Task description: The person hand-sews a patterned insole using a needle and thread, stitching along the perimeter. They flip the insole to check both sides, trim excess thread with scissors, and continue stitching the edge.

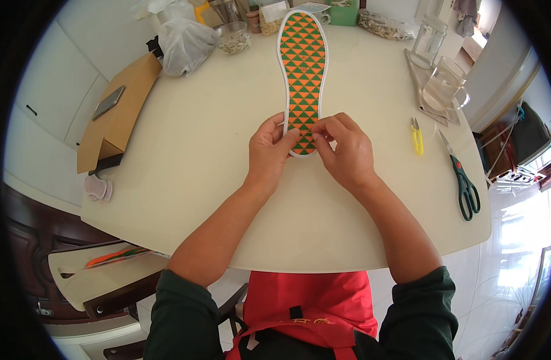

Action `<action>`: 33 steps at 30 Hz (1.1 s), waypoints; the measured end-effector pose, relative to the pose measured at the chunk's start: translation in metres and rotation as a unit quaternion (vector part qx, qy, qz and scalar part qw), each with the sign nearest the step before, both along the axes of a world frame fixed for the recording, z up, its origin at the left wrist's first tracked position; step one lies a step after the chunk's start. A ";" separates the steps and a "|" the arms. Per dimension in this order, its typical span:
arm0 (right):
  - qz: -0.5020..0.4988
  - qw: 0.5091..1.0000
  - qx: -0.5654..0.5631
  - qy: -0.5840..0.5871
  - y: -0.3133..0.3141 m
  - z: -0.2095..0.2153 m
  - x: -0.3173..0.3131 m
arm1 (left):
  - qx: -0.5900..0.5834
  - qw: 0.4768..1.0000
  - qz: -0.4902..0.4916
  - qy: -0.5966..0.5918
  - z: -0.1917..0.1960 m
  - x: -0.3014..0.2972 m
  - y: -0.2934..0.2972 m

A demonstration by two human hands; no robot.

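Note:
An embroidered shoe insole (304, 72) with orange and green triangles and a white edge is held upright over the table, its heel end toward me. My left hand (269, 147) grips the heel's left edge, thumb lying on the patterned face and fingers behind it. At the right edge of the heel, my right hand (346, 147) has its thumb and forefinger pinched together close to the stitching. Whatever that pinch holds, perhaps something thin, is too small to make out.
Yellow thread snips (417, 138) and dark green scissors (464, 189) lie on the right. Behind them stand a glass mug (445, 87) and a glass jar (428, 45). A cardboard box (122, 111) carries a phone (109, 102) at left. Bags and a glass bowl (233, 41) line the back.

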State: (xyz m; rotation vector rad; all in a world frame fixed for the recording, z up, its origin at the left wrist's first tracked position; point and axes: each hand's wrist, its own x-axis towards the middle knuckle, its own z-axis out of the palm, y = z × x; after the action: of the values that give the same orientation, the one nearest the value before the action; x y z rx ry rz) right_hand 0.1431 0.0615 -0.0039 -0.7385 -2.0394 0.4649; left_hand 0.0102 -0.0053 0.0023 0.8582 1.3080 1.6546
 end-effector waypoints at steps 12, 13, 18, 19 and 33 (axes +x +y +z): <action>-0.001 1.000 -0.016 -0.008 0.001 -0.001 0.002 | -0.010 1.000 -0.002 0.012 0.001 0.001 0.000; 0.000 1.000 -0.018 -0.007 0.001 -0.001 0.001 | -0.007 1.000 -0.003 0.008 0.001 0.001 0.000; 0.002 1.000 -0.029 -0.005 0.002 -0.003 0.001 | -0.001 1.000 -0.005 0.002 0.002 0.001 0.000; 0.003 0.999 -0.033 -0.002 0.002 -0.003 0.001 | -0.004 1.000 -0.005 0.002 0.002 0.001 0.000; 0.006 0.999 -0.041 -0.009 -0.001 0.003 0.001 | -0.011 1.000 -0.001 0.029 -0.001 0.002 -0.001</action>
State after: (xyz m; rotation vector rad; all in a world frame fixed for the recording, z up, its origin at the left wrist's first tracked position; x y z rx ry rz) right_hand 0.1444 0.0610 -0.0009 -0.7832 -2.0533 0.5526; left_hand 0.0119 -0.0062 0.0018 0.9005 1.3617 1.6215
